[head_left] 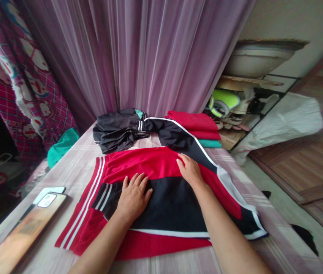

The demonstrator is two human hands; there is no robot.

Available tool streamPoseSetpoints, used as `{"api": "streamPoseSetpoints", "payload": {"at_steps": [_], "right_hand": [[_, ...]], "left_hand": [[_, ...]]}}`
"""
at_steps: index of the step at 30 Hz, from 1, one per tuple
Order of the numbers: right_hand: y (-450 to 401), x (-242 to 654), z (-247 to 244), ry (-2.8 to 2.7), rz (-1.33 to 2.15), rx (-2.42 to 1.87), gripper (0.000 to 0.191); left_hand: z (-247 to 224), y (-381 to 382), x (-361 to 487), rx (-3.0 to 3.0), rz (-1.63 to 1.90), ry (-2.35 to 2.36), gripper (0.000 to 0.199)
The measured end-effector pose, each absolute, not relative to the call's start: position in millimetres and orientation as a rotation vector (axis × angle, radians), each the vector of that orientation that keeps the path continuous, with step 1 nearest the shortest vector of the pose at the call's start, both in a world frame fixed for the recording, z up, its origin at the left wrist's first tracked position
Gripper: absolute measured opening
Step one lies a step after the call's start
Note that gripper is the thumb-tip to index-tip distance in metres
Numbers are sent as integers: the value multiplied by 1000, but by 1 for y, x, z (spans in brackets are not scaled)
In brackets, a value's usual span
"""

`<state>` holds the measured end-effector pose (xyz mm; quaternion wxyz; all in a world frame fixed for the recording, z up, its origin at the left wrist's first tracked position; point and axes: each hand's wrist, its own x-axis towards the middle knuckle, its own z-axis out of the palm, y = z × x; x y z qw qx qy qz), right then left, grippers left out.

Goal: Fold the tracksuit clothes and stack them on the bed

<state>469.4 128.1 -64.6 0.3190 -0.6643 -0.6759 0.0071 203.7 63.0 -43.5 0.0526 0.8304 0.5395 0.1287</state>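
A red and black jacket (173, 201) with white trim lies spread on the table, its striped hem at the left. One black sleeve (170, 194) is folded across the red body, with its striped cuff near the hem. The other black sleeve (175, 135) stretches toward the back. My left hand (135, 196) rests flat on the folded sleeve near the cuff, fingers spread. On the red fabric just above that sleeve lies my right hand (190, 169), fingers slightly bent and thumb apart, gripping nothing visible.
Behind the jacket sits a crumpled black garment (117, 129). Folded red cloths (192, 123) are stacked over a teal one (209, 143) at the back right. Two phones lie at the left, a gold one (24, 232) in front. Purple curtains (155, 57) hang behind the table (184, 262).
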Motion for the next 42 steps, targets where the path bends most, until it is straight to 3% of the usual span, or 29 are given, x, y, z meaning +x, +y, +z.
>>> {"api": "streamPoseSetpoints", "payload": {"at_steps": [4,10,16,21,26,32,42], "right_hand": [[110,488,-76,-1590,188,-1633,37],[102,534,-83,-714,679,-1328,36],[101,556,-77,-324,661,-1167,28],[94,530,-64,-388,575,-1226,29],[74,483,-59,-878,578,-1422,38],[64,471,-75,-1332,418,-1683,30],[66,471,-76,-1380,311,-1766,31]], "left_hand": [[-44,64,203,2541,394,1648,43],[-42,63,204,2530,359,1661,44],[-41,64,205,2512,295,1675,50],[-40,65,207,2486,223,1669,54],[-41,64,207,2478,218,1676,55],[-42,63,206,2477,256,1664,54],[-42,64,205,2445,252,1652,56]]}}
